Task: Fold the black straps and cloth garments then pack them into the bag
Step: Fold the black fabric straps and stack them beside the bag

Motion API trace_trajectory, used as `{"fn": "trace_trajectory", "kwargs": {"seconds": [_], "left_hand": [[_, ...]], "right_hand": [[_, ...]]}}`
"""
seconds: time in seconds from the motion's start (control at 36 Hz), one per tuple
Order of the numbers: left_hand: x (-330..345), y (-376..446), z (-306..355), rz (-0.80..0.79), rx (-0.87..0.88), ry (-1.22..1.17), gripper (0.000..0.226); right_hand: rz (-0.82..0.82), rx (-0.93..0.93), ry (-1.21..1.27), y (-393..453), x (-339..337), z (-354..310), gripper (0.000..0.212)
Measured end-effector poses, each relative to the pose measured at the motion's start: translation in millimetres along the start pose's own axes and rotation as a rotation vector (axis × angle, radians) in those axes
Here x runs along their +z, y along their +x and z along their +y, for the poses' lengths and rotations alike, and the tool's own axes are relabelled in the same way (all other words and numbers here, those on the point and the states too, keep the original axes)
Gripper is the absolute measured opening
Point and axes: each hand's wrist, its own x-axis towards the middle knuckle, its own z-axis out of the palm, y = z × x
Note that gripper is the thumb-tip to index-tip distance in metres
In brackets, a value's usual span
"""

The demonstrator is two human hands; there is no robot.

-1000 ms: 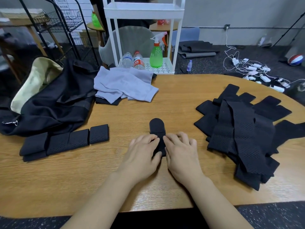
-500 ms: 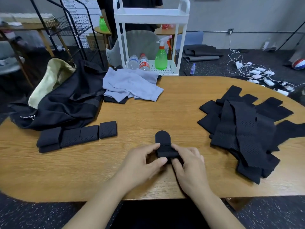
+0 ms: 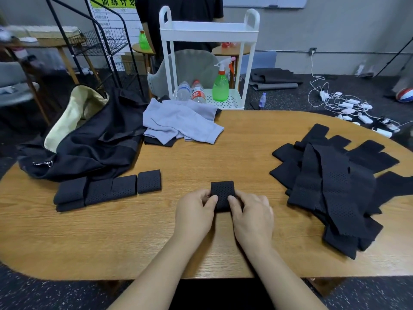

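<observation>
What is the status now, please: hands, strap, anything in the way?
Left hand and right hand both pinch the folded strap. Unfolded strap pile waits right. Nothing blocking.

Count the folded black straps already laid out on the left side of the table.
4, as far as shows: one small folded strap lies alone at the right end; two more lie beside it; one lies at the left end, maybe stacked on another.

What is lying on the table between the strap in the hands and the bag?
Only the folded straps: they lie in a row left of the held strap, just before the bag. Both the left hand and right hand grip the strap. Carried above the row, nothing visible blocks it.
</observation>
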Motion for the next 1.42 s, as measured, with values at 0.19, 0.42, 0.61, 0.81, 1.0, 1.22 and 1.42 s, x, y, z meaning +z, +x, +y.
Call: {"fn": "trace_trajectory", "kwargs": {"seconds": [0.19, 0.42, 0.61, 0.81, 1.0, 1.22, 1.42], "left_hand": [[6.4, 13.0, -6.5, -0.007, -0.022, 0.13, 0.019], [2.3, 5.1, -14.6, 0.083, 0.099, 0.081, 0.019], [5.2, -17.3, -29.3, -0.029, 0.355, 0.469, 0.04], [5.3, -13.6, -29.0, -0.05, 0.348, 0.595, 0.031], [-7.2, -15.2, -38.6, -0.008, 0.331, 0.588, 0.043], [-43.8, -30.0, -63.0, -0.022, 0.248, 0.372, 0.059], [-85.0, -34.5, -91.5, 0.161, 0.278, 0.235, 0.045]], "right_hand": [[0.003, 0.016, -0.063, 6.9, 3.0, -3.4, 0.041], [0.055, -0.063, -0.014, 1.1, -2.0, 3.8, 0.042], [-0.031, -0.441, -0.32, -8.4, 4.5, 21.0, 0.051], [-0.016, -0.416, -0.369, -3.7, 11.5, 22.4, 0.047], [-0.042, -0.363, -0.271, -8.6, 17.8, 3.8, 0.045], [-0.056, -0.343, 0.047, -38.2, 41.6, -38.3, 0.045], [0.019, -0.477, 0.063, -48.5, 63.8, -83.9, 0.04]]}}
